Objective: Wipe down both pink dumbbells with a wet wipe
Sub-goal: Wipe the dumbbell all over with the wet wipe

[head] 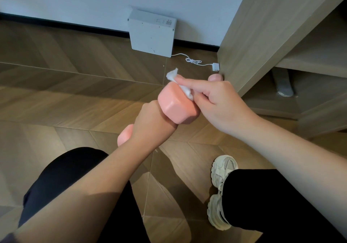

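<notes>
A pink dumbbell (pixel 176 107) is held up over the floor by my left hand (pixel 150 124), which is wrapped around its handle. Its upper blocky head points up and to the right; the lower head (pixel 124 135) peeks out below my wrist. My right hand (pixel 216 102) pinches a crumpled white wet wipe (pixel 178 82) and presses it against the far side of the upper head. Only one dumbbell is in view.
A white flat box (pixel 152 34) leans on the wall, with a white cable and plug (pixel 215 67) on the wooden floor. A wooden cabinet (pixel 262 36) stands at the right. My black-trousered legs and a white sneaker (pixel 221 190) are below.
</notes>
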Tool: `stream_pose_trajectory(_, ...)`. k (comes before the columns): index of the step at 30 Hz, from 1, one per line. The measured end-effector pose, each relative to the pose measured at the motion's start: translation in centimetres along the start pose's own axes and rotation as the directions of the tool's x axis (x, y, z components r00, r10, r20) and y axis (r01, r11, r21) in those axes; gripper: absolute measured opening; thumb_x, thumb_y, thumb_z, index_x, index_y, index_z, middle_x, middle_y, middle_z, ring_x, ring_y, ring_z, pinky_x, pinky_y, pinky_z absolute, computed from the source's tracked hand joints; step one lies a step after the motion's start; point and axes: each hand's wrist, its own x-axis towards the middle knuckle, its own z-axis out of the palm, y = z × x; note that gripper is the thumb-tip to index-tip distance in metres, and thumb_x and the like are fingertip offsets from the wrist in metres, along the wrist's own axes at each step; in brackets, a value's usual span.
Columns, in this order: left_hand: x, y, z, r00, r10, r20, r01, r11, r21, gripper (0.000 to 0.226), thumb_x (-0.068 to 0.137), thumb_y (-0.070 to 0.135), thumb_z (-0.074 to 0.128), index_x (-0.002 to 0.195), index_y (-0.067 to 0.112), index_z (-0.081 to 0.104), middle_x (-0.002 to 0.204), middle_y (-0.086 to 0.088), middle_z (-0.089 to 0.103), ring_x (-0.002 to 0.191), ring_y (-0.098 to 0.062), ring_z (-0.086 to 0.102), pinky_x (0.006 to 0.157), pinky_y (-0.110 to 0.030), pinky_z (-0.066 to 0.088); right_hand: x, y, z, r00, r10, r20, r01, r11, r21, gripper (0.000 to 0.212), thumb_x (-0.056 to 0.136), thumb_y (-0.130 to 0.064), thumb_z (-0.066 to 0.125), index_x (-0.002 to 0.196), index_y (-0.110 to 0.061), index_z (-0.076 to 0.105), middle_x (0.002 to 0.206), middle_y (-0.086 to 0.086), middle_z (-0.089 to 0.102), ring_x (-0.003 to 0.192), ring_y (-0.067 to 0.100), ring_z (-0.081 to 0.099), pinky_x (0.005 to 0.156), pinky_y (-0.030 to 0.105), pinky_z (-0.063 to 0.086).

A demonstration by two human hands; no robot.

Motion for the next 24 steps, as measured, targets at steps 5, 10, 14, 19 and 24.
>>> stream_pose_trajectory(5, 1.0, -0.2, 0.5, 0.994, -0.064, -0.084, 0.061, 0.997, -0.040, 0.023, 0.095, 0.021, 0.049, 0.075, 0.033, 0.045, 0.074, 0.001, 0.058, 0.074, -0.018, 0.061, 0.070, -0.038, 0.054, -0.5, -1.2, 0.5, 0.998, -0.065, 0.021, 0.064, 0.997, 0.039, 0.045, 0.095, 0.010, 0.040, 0.131, -0.008, 0.059, 0.128, -0.010, 0.062, 0.118, -0.019, 0.046, 0.108, 0.008, 0.026)
stream_pose_trajectory(10, 1.1, -0.6, 0.7, 0.994, -0.028, -0.106, 0.025, 0.999, -0.029, 0.014, 0.087, 0.019, 0.051, 0.073, 0.022, 0.050, 0.066, 0.001, 0.059, 0.061, -0.018, 0.058, 0.057, -0.033, 0.049, -0.1, -0.3, 0.2, 1.000, -0.005, 0.018, 0.005, 1.000, 0.009, 0.046, 0.096, 0.010, 0.040, 0.133, -0.010, 0.058, 0.071, -0.055, 0.048, 0.080, -0.030, 0.046, 0.083, -0.005, 0.029)
stream_pose_trajectory(14, 1.0, -0.1, 0.8, 0.987, -0.109, -0.117, 0.084, 0.977, -0.195, 0.027, 0.088, 0.023, 0.059, 0.070, 0.033, 0.042, 0.067, 0.011, 0.052, 0.060, -0.006, 0.050, 0.056, -0.014, 0.043, -0.4, -1.2, 0.6, 0.998, -0.050, 0.043, 0.049, 0.998, 0.024, 0.046, 0.095, 0.013, 0.040, 0.134, -0.007, 0.056, 0.131, -0.011, 0.061, 0.124, -0.013, 0.046, 0.115, 0.023, 0.031)
stream_pose_trajectory(19, 1.0, -0.6, 0.5, 0.982, -0.159, -0.101, 0.120, 0.943, -0.312, 0.017, 0.083, 0.026, 0.057, 0.068, 0.020, 0.052, 0.064, 0.002, 0.059, 0.058, -0.013, 0.049, 0.057, -0.029, 0.040, -1.1, -0.1, 0.6, 0.999, -0.051, -0.010, 0.051, 0.998, -0.023, 0.047, 0.094, 0.013, 0.043, 0.135, -0.008, 0.056, 0.087, -0.047, 0.058, 0.096, -0.022, 0.053, 0.107, 0.006, 0.028)
stream_pose_trajectory(24, 0.6, 0.1, 0.9, 0.978, -0.174, -0.113, 0.099, 0.869, -0.484, 0.010, 0.071, 0.034, 0.059, 0.071, 0.025, 0.056, 0.058, 0.010, 0.056, 0.052, -0.003, 0.051, 0.048, -0.018, 0.040, -0.2, -1.2, 0.9, 0.999, -0.040, 0.021, 0.040, 0.999, -0.009, 0.047, 0.093, 0.013, 0.040, 0.131, -0.007, 0.059, 0.110, -0.030, 0.064, 0.102, -0.018, 0.053, 0.110, 0.012, 0.029)
